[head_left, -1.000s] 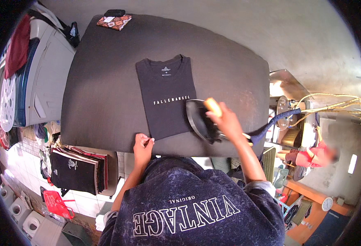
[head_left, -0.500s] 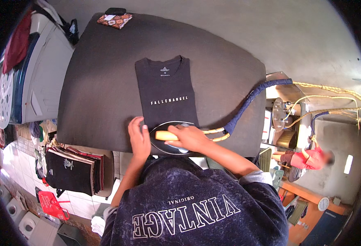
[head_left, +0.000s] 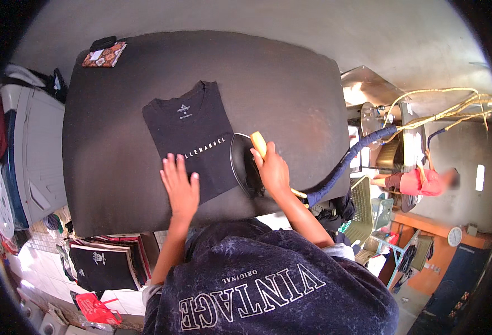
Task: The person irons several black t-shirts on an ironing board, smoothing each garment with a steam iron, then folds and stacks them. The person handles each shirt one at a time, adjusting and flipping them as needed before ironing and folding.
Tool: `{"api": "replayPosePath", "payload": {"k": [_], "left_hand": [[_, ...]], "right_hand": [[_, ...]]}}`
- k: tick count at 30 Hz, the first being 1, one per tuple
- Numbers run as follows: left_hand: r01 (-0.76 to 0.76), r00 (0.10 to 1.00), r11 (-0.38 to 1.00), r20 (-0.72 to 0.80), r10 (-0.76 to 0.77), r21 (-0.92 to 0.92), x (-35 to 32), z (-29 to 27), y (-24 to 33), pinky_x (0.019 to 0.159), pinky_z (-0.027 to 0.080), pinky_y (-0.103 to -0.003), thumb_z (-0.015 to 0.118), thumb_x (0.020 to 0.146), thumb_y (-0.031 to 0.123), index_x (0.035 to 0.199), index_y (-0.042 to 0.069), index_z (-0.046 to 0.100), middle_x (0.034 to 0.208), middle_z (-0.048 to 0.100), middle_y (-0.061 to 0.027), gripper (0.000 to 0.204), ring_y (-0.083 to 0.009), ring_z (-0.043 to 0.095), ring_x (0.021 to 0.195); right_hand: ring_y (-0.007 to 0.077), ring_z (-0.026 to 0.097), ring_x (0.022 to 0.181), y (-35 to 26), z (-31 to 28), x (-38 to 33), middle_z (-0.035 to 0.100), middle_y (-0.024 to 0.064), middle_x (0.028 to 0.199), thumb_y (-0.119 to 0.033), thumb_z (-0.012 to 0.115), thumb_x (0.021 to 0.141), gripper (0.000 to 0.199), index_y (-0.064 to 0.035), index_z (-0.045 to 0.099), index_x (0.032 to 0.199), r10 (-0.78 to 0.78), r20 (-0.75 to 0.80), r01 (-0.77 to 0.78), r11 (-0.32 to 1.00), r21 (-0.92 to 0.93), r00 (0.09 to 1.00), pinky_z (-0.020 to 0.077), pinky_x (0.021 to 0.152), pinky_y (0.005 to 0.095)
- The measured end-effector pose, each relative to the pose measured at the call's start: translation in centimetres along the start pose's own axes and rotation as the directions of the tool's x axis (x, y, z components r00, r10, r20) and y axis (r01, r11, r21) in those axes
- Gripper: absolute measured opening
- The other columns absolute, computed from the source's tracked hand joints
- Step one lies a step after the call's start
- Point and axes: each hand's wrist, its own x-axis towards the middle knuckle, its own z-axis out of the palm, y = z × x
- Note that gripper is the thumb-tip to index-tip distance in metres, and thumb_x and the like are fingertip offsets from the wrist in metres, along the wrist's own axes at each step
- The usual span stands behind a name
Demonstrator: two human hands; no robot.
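Observation:
A folded black T-shirt (head_left: pixel 193 125) with small white lettering across the chest lies on a dark padded ironing table (head_left: pixel 296 84). My left hand (head_left: pixel 181 188) rests flat on the shirt's lower left part, fingers spread, covering the start of the lettering. In my right hand (head_left: pixel 275 174) is the yellow handle of an iron (head_left: pixel 246 164), gripped from above. The iron's dark, pale-rimmed body stands at the shirt's right edge; my hand hides part of it. A blue-wrapped cord (head_left: pixel 349 159) runs from the iron to the right.
A patterned cloth pad (head_left: pixel 105 54) with a black object lies at the table's far left corner. Folded dark clothes (head_left: pixel 103 265) are stacked below the left side. Green crates (head_left: pixel 360 206) stand right, where another person (head_left: pixel 424 181) in red is working.
The iron has gone from the shirt's lower part to its right edge, its handle turned to point away from me. My left hand has moved up onto the shirt. The view has turned.

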Motion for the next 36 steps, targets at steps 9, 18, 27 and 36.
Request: {"api": "replayPosePath", "payload": {"k": [9,18,27,36], "left_hand": [[0.404,0.882,0.745,0.010,-0.472,-0.530,12.7,0.6,-8.5,0.105,0.037,-0.041,0.057,0.095,0.020,0.140,-0.008,0.036,0.129,0.054,-0.0256,0.056,-0.0352,0.052,0.119],[0.584,0.782,0.352,0.393,-0.483,-0.731,16.0,-3.4,-4.5,0.100,0.043,-0.036,0.066,0.086,0.012,0.137,-0.006,0.042,0.127,0.057,-0.0232,0.059,-0.0285,0.056,0.117],[0.149,0.929,0.422,-0.020,-0.370,-0.894,13.4,-1.2,-9.6,0.103,0.040,-0.038,0.062,0.083,0.003,0.138,-0.001,0.041,0.134,0.053,-0.0208,0.059,-0.0321,0.051,0.125],[0.295,0.599,0.440,-0.195,-0.777,-0.848,-11.3,-24.4,-19.2,0.101,0.040,-0.033,0.056,0.085,0.001,0.129,-0.004,0.046,0.127,0.056,-0.0130,0.045,-0.0214,0.054,0.115]], "right_hand": [[0.0430,0.067,0.071,3.3,-0.6,8.7,0.066,0.0227,0.076,-0.051,0.053,0.093,0.048,-0.0050,0.043,0.102,0.024,-0.149,-0.036,0.996,-0.081,0.989,0.0526,0.060,0.0534],[0.0383,0.055,0.096,2.1,1.4,0.5,0.060,0.0213,0.100,-0.020,0.062,0.087,0.039,-0.0013,0.050,0.119,-0.249,-0.078,0.247,0.968,-0.033,0.965,0.0430,0.081,0.0486],[0.0148,0.056,0.079,2.1,5.4,-1.8,0.064,0.0078,0.085,-0.031,0.067,0.090,0.039,0.0037,0.064,0.107,-0.205,0.147,0.104,0.856,0.506,0.968,0.0453,0.072,0.0298],[0.0139,0.065,0.084,-17.5,5.2,-13.2,0.071,0.0109,0.090,-0.026,0.068,0.090,0.033,0.0020,0.066,0.107,-0.639,0.274,0.411,0.709,0.573,0.719,0.0501,0.075,0.0283]]}}
